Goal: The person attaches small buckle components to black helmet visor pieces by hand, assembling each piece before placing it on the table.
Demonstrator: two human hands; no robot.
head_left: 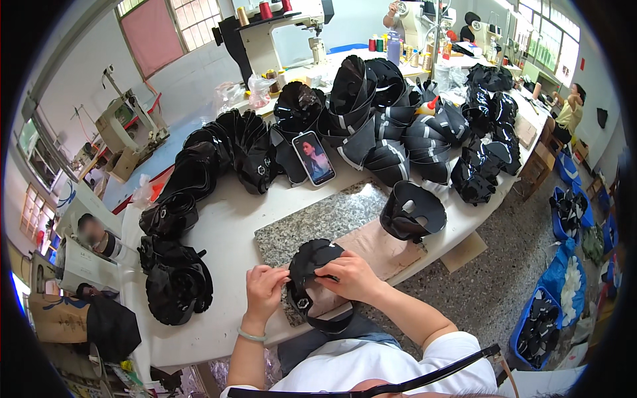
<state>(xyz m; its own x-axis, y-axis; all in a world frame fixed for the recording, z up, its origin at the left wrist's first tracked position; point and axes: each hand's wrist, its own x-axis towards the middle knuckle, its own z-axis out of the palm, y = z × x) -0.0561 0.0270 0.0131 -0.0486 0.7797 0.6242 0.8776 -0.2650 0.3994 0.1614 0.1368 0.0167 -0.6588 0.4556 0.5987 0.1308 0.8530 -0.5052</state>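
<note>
At the near edge of the white counter [225,239], both hands closed on one black shoe upper [312,265], held partly over a grey speckled stone slab [325,222] and partly past the counter's edge, above the lap. Left hand [264,286] pinching the upper's left rim between thumb and curled fingers, a pale green bangle [251,335] on that wrist. Right hand [350,275] laid over the upper's right side, fingers bent and pressing the black material down. Tan lining showing on the underside of the piece, between the two hands.

Just right of the slab, standing alone, another curved black upper [413,212], open side up, well apart from the hands. Beyond the slab, propped against the stock, a smartphone [314,158] with a lit screen. Behind and around it, a long arc of stacked black uppers [371,113], some with white stripes, sweeping from the counter's left edge round to its far right corner. At the near left, a darker heap of nested black pieces [176,282], near the left hand but not touching it.

Farther back, a cream sewing machine [279,33] with thread spools on top. On the floor at the right, blue bins [547,318] holding black and white pieces. At the far right, a seated person in yellow [570,113].
</note>
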